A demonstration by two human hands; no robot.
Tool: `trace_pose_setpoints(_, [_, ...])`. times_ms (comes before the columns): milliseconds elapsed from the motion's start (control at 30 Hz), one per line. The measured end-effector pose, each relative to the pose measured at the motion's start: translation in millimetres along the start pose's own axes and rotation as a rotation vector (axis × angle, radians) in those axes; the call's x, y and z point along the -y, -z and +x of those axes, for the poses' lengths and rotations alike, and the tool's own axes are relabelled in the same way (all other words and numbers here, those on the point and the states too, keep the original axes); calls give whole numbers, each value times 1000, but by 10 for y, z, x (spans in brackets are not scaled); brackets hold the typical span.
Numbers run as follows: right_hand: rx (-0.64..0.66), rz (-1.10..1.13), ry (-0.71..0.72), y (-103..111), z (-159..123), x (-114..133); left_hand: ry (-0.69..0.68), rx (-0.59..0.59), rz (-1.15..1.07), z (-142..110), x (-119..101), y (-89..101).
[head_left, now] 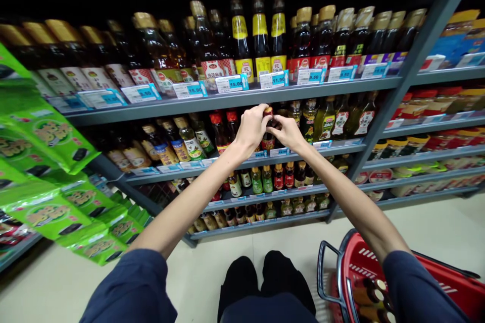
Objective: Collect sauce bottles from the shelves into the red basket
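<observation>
A small dark sauce bottle point(268, 133) with a red label stands on the second shelf. My left hand point(250, 128) grips its top, and my right hand point(288, 133) closes on its side from the right. Other bottles with green, yellow and red labels crowd close behind and beside my hands. Below my right arm sits a red plastic shopping basket point(364, 257) holding several bottles point(373, 298) with dark caps. My arms hide part of the shelf.
Grey metal shelving point(235, 96) with price tags carries rows of oil and sauce bottles. Green hanging packets point(49, 161) jut out at the left. A shelf upright point(428, 55) rises at the right. Pale floor point(212, 257) lies around my feet.
</observation>
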State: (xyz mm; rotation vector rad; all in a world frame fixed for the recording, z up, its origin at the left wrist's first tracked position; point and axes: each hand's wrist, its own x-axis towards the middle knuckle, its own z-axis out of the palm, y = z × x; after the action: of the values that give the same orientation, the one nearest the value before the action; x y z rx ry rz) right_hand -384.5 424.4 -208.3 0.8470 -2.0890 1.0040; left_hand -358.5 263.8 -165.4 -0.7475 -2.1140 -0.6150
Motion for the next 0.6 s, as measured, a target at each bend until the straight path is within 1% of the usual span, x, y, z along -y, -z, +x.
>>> trace_pose_setpoints(67, [0, -10, -37, -52, 21, -55, 46, 15, 19, -5, 19, -40])
trace_pose_setpoints(167, [-6, 58, -103, -139, 71, -135, 88, 91, 103, 9, 36, -80])
trace_pose_setpoints(267, [-20, 98, -146, -205, 112, -173, 75, 152, 174, 2, 47, -96])
trace_pose_setpoints(333, [-28, 86, -157, -220, 124, -169, 11, 139, 174, -32, 73, -102])
trace_pose_setpoints(433, [-25, 52, -159, -201, 118, -158, -87, 78, 107, -109, 160, -108])
trace_pose_setpoints(533, [23, 22, -179, -174, 91, -183, -123, 24, 44, -171, 269, -96])
trace_pose_setpoints(600, [65, 54, -211, -171, 72, -215, -137, 9, 17, -188, 324, -71])
